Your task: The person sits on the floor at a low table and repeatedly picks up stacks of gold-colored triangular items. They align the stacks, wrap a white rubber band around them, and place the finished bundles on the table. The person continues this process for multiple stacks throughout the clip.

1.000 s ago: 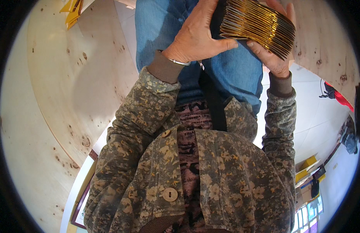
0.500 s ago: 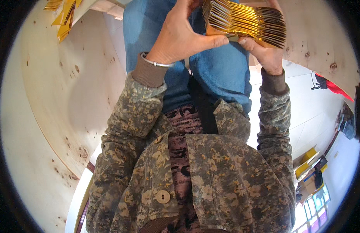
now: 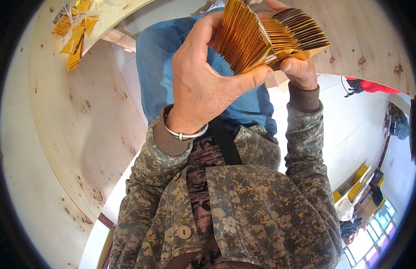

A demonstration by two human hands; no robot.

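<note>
Between my two hands is a thick stack of folded gold foil paper [image 3: 280,38], with many thin layers showing along its edges. My left hand [image 3: 201,76] grips its left part, the thumb lying along the lower edge and the fingers mostly hidden behind. At the right, my right hand [image 3: 300,69] holds the stack from below, its thumb against the lower edge and a fingertip showing above. The stack is bent in the middle, so its left half stands up and its right half fans out. Both hands are over my lap.
A wooden tabletop [image 3: 69,116] curves round on the left, with more gold foil pieces [image 3: 75,42] and clear plastic at its far end. Another wooden surface [image 3: 360,40] lies at the right. A red item [image 3: 374,86] hangs by its edge, and yellow boxes [image 3: 358,179] stand farther off.
The stack's left half has swung up and its layers have fanned out. My left hand has moved down and turned with it; my right hand has shifted slightly left.
</note>
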